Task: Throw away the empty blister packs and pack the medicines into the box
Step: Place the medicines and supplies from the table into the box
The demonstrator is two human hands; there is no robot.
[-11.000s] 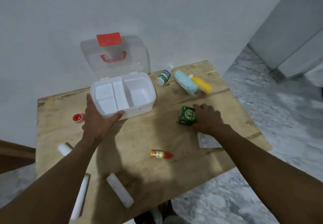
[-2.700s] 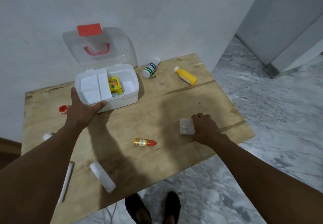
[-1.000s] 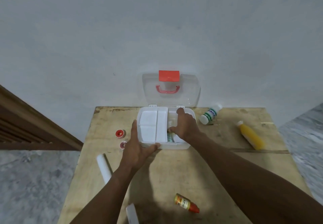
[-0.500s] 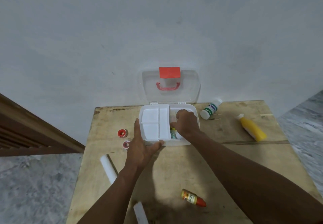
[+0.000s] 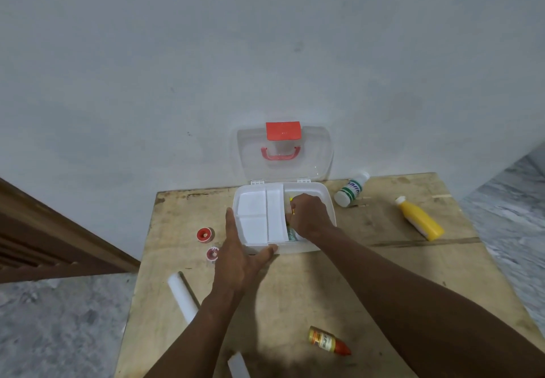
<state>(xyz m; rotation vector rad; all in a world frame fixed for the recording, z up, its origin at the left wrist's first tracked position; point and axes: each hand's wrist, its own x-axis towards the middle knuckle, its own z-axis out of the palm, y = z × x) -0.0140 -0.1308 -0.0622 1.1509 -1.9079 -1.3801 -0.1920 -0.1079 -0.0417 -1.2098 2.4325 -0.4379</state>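
The white medicine box (image 5: 328,198) stands open at the back of the wooden table (image 5: 368,277), its clear lid (image 5: 314,153) leaning on the wall. My left hand (image 5: 239,253) grips the box's front left corner. My right hand (image 5: 308,215) is down inside the right compartment with its fingers curled, touching a yellow pack (image 5: 291,200). A green-striped item (image 5: 291,234) shows beside the wrist. What the fingers hold is hidden. A white bottle (image 5: 351,190), a yellow bottle (image 5: 420,220) and a small red-capped bottle (image 5: 328,343) lie on the table.
Two small red round items (image 5: 205,234) (image 5: 212,253) sit left of the box. A white tube (image 5: 182,296) lies near the left edge and another white piece (image 5: 239,367) at the front. The wall is right behind the box. A wooden frame stands at the left.
My right hand carried the blister pack from the table's right side into the box's right compartment and has sunk a little deeper. My left hand has stayed on the box.
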